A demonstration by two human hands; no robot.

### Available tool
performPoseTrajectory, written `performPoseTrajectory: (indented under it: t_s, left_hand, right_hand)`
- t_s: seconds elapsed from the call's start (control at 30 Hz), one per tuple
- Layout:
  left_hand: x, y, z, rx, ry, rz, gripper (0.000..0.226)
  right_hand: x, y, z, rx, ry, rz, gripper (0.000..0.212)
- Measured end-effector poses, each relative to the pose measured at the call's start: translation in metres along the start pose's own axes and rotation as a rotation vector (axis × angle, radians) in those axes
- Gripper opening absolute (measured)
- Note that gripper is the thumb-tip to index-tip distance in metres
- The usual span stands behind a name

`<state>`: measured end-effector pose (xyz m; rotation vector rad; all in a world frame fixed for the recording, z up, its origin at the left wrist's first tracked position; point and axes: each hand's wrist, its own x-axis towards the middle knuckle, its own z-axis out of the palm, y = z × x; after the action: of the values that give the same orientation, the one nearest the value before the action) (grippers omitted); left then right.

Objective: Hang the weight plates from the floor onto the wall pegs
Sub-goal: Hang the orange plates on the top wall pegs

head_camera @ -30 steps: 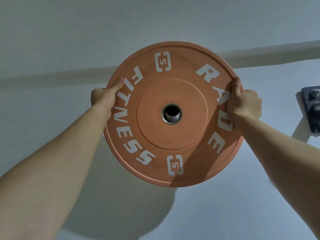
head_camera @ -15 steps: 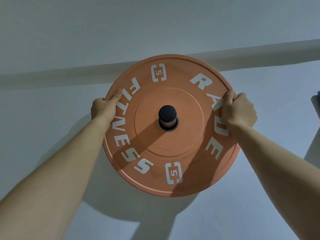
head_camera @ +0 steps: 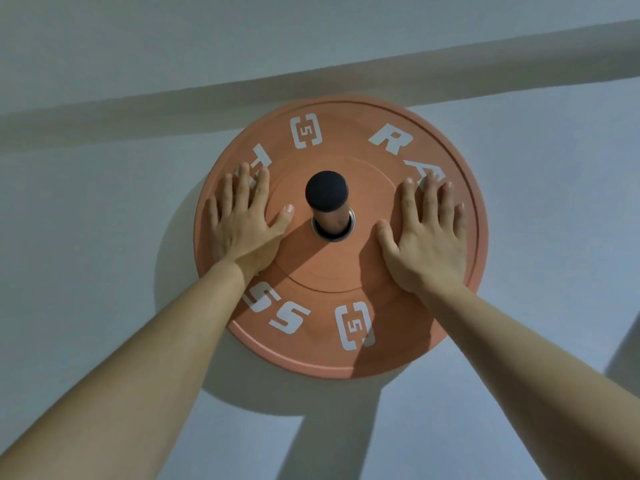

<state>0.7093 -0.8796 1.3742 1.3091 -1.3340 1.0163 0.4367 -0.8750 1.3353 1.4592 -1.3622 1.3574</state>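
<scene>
An orange weight plate (head_camera: 332,265) with white lettering hangs flat against the white wall. A wall peg (head_camera: 326,197) with a black end cap sticks out through its steel-ringed centre hole. My left hand (head_camera: 242,223) lies flat on the plate's face left of the peg, fingers spread. On the other side of the peg my right hand (head_camera: 427,233) rests flat in the same way. Neither hand grips the rim. The hands cover parts of the lettering.
The white wall (head_camera: 86,237) fills the view, with a grey horizontal band (head_camera: 104,119) running across it above the plate. Shadows of my arms and the plate fall on the wall below. No other pegs or plates show.
The plate has slid further back along the peg toward the wall. Both hands have let go of the rim and now lie flat on its face.
</scene>
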Motion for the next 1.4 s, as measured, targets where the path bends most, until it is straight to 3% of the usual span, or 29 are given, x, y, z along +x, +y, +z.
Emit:
performPoseTrajectory:
  t_s: [0.23, 0.33, 0.43, 0.63, 0.8, 1.03, 1.17, 1.27, 1.4]
  left_hand:
    - [-0.015, 0.006, -0.016, 0.014, -0.172, -0.025, 0.085]
    - [-0.029, 0.01, -0.02, 0.05, -0.233, 0.06, 0.102]
    - [-0.047, 0.022, -0.018, 0.062, -0.264, 0.189, 0.105]
    - [-0.049, 0.037, -0.024, 0.053, -0.272, 0.223, 0.102]
    - [-0.042, 0.033, -0.032, 0.096, -0.29, 0.289, 0.106]
    - [-0.035, 0.035, -0.032, 0.084, -0.306, 0.326, 0.108]
    - [-0.042, 0.042, -0.028, 0.043, -0.283, 0.307, 0.105]
    - [-0.052, 0.048, -0.022, -0.027, -0.283, 0.232, 0.103]
    - [-0.062, 0.058, -0.015, -0.053, -0.255, 0.155, 0.106]
  right_hand:
    - [0.004, 0.013, -0.009, 0.032, -0.102, -0.028, 0.075]
    - [-0.024, 0.018, -0.015, 0.162, 0.016, 0.31, 0.075]
    - [-0.074, 0.006, -0.014, 0.425, 0.087, 0.63, 0.068]
    - [-0.088, -0.004, -0.027, 0.611, -0.157, 0.674, 0.07]
    - [-0.061, 0.014, -0.038, 0.568, -0.194, 0.572, 0.07]
    - [0.003, 0.031, -0.057, 0.476, -0.012, 0.345, 0.058]
    - [0.037, 0.029, -0.082, 0.156, -0.031, 0.167, 0.056]
    - [0.025, 0.017, -0.079, -0.056, -0.064, 0.044, 0.076]
    - [-0.03, 0.0, -0.046, -0.129, -0.206, -0.118, 0.116]
